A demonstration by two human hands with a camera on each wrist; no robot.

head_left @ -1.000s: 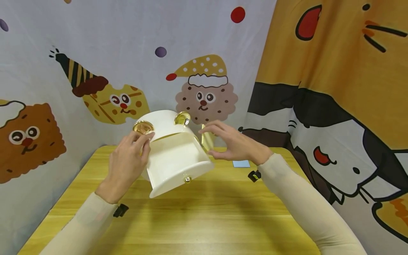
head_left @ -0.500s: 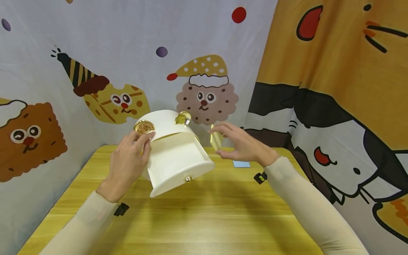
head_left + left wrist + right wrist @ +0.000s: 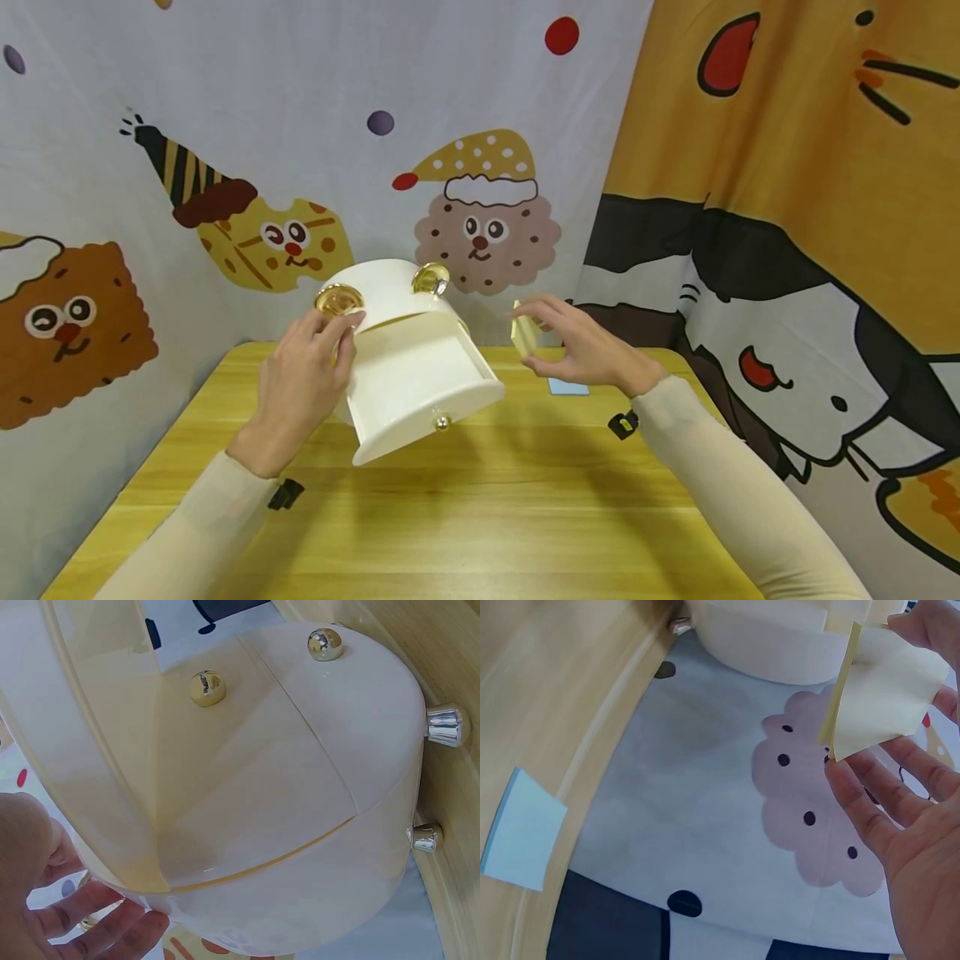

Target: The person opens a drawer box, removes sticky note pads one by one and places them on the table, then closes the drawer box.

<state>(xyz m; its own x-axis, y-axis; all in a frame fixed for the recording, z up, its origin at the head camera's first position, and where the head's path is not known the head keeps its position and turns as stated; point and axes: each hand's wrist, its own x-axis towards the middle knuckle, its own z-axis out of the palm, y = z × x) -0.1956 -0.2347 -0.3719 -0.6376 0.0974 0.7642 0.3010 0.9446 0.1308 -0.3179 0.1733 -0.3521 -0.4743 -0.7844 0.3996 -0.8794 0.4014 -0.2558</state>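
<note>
A white rounded drawer box [image 3: 384, 283] with two gold ear-shaped pieces is in the middle of the head view. Its top drawer [image 3: 416, 358] is pulled out, with nothing visible inside, and has a gold knob [image 3: 442, 423] on its front. My left hand [image 3: 296, 379] grips the box's upper left edge below one gold ear; in the left wrist view its fingers [image 3: 112, 919] lie against the white shell. To the right, apart from the box, my right hand [image 3: 585, 342] pinches a pale yellow sticky note pad [image 3: 889, 694] between thumb and fingers, in the air.
A light blue sticky note pad [image 3: 567, 387] lies on the wooden table [image 3: 480, 517] near its back edge, below the right hand. Printed cloth [image 3: 300, 108] hangs behind the table. Silver feet [image 3: 446, 725] stick out under the box.
My right hand has moved to the right, away from the box's side, carrying the yellow sticky note pad. The left hand and the box have stayed in place.
</note>
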